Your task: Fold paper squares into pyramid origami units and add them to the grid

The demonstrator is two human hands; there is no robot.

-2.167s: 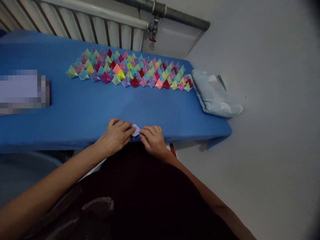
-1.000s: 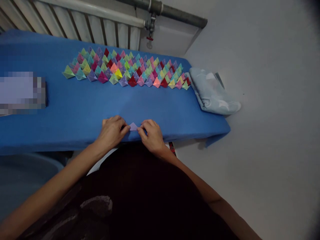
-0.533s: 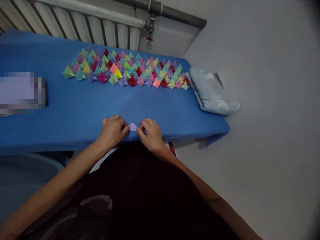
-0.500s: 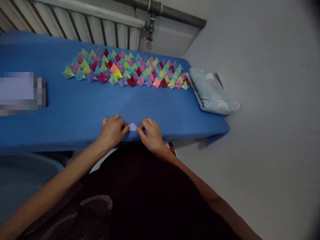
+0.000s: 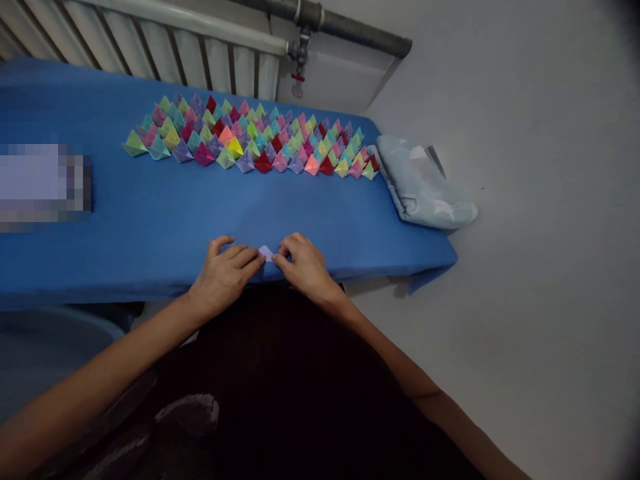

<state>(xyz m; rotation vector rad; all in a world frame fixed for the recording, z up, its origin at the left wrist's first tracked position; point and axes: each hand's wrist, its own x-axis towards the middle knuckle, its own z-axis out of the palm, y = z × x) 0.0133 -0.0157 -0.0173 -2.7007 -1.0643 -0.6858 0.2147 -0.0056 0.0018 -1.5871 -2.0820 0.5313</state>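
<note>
A small piece of light purple paper (image 5: 267,253) lies at the near edge of the blue-covered table (image 5: 200,207), between my two hands. My left hand (image 5: 225,270) presses its fingertips on the left side of the paper, with the thumb side hidden beneath the fingers. On the right side, the thumb and bent index finger of my right hand (image 5: 303,265) pinch the paper's corner. Farther back stand several rows of folded paper boats (image 5: 263,162) in many colours.
A folded grey-blue cloth (image 5: 425,190) lies at the table's right end. At the left is a blurred purple object (image 5: 33,177). Behind the table are a white radiator (image 5: 150,53) and a pipe with a red valve (image 5: 299,77). A blue basin (image 5: 55,353) sits below left.
My left hand has rolled over and its fingers have stretched out along the left side of the paper. My right hand has shifted only slightly.
</note>
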